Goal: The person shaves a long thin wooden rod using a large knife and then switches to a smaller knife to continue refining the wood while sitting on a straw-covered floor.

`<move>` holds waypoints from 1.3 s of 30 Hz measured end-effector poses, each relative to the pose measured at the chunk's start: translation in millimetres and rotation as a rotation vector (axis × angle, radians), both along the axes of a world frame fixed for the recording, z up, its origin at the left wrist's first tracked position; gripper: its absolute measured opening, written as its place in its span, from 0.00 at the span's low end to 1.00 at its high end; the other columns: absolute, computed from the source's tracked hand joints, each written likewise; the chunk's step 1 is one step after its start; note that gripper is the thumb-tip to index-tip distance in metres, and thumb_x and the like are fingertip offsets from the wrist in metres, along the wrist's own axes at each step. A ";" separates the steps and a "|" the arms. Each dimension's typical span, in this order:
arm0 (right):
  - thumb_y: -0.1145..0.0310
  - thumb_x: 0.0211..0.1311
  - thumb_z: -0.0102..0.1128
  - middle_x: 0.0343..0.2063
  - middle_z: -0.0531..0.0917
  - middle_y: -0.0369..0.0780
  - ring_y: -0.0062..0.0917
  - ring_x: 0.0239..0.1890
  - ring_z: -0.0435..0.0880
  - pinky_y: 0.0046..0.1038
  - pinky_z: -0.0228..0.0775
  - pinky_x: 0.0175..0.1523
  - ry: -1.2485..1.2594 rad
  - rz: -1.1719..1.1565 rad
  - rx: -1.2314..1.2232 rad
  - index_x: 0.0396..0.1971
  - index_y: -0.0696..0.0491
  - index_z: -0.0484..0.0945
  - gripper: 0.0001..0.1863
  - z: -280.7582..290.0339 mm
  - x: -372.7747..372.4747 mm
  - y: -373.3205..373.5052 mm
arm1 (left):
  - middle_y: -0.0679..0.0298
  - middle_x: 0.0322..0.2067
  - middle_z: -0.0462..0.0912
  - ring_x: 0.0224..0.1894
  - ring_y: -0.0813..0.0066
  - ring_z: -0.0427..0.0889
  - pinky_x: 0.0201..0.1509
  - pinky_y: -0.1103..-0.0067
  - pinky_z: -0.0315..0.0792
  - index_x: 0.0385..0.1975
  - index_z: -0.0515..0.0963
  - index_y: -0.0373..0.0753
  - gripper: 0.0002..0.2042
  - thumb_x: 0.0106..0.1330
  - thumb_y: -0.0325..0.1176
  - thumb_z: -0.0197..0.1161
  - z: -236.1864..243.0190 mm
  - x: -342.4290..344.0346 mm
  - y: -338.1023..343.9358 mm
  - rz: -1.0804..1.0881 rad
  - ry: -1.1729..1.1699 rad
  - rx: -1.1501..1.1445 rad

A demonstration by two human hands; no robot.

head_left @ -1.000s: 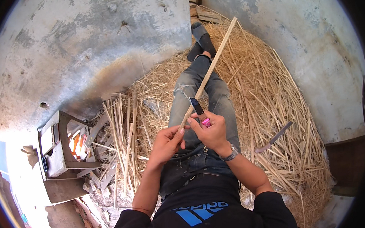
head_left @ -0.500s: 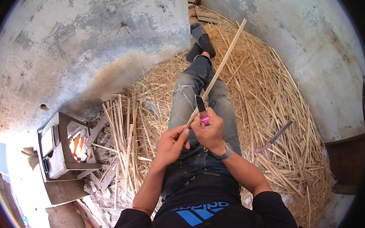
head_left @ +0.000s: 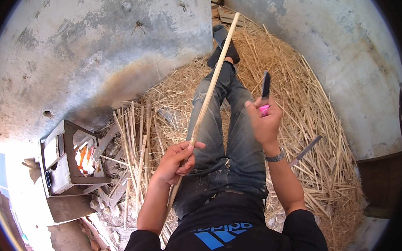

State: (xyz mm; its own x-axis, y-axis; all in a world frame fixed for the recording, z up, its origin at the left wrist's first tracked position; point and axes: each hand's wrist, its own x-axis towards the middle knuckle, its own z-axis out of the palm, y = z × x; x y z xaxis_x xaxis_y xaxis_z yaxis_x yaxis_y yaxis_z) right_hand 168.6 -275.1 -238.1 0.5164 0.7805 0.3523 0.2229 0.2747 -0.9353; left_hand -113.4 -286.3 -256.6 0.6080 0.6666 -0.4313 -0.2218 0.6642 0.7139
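A long pale split strip of wood or bamboo [head_left: 214, 77] runs diagonally over my outstretched legs in dark jeans [head_left: 233, 126]. My left hand [head_left: 180, 159] grips it low down, its lower end passing beside my left forearm. Off to the right of the strip, my right hand [head_left: 264, 115] holds a dark-bladed knife [head_left: 265, 85] with pink at its handle, blade pointing up and clear of the strip. A second knife [head_left: 311, 145] lies on the straw to the right, partly hidden by my forearm.
Straw and shavings [head_left: 313, 101] cover the floor, with loose strips [head_left: 133, 129] piled at left. A battered wooden box frame [head_left: 67, 169] with orange items inside stands at left. Weathered walls [head_left: 92, 45] enclose the back and right. Bright light comes from far left.
My right hand has lifted the knife away to the right and forward, off the strip. My left hand has shifted down and left, and the strip now reaches further back past it.
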 end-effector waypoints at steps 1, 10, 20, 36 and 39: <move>0.75 0.63 0.69 0.17 0.70 0.24 0.05 0.19 0.64 0.15 0.55 0.24 -0.018 0.124 -0.058 0.33 0.55 0.76 0.07 2.9 -4.8 -4.4 | 0.70 0.14 0.69 0.10 0.90 0.56 0.13 0.88 0.47 0.58 0.73 0.30 0.17 0.82 0.38 0.50 0.4 2.0 0.3 -0.002 -0.005 0.002; 0.71 0.60 0.73 0.16 0.79 0.35 0.12 0.16 0.70 0.22 0.63 0.23 -0.245 0.377 -0.028 0.33 0.58 0.85 0.07 -13.7 -46.3 -15.5 | 0.71 0.14 0.67 0.10 0.90 0.56 0.13 0.89 0.48 0.58 0.73 0.34 0.16 0.83 0.39 0.49 5.2 23.5 -8.7 0.057 -0.036 0.018; 0.71 0.60 0.75 0.16 0.77 0.38 0.18 0.16 0.71 0.23 0.63 0.22 -0.323 0.297 0.111 0.27 0.59 0.82 0.10 -12.1 -55.7 -12.6 | 0.71 0.15 0.71 0.11 0.90 0.60 0.15 0.88 0.51 0.57 0.76 0.37 0.16 0.82 0.41 0.52 3.0 42.0 -12.3 0.071 0.029 0.142; 0.75 0.66 0.62 0.17 0.74 0.33 0.19 0.17 0.72 0.24 0.65 0.25 -0.390 0.030 0.168 0.35 0.55 0.74 0.05 -39.5 27.1 19.9 | 0.71 0.14 0.67 0.10 0.89 0.56 0.14 0.87 0.50 0.58 0.73 0.34 0.15 0.83 0.37 0.47 -6.9 26.1 -31.4 -0.012 -0.033 -0.002; 0.74 0.66 0.65 0.17 0.71 0.28 0.12 0.18 0.67 0.20 0.60 0.25 -0.204 0.022 0.094 0.35 0.53 0.75 0.06 -27.9 42.9 20.9 | 0.71 0.14 0.65 0.10 0.90 0.55 0.14 0.88 0.49 0.58 0.71 0.34 0.15 0.84 0.38 0.45 -6.3 19.2 -33.0 0.030 -0.172 -0.104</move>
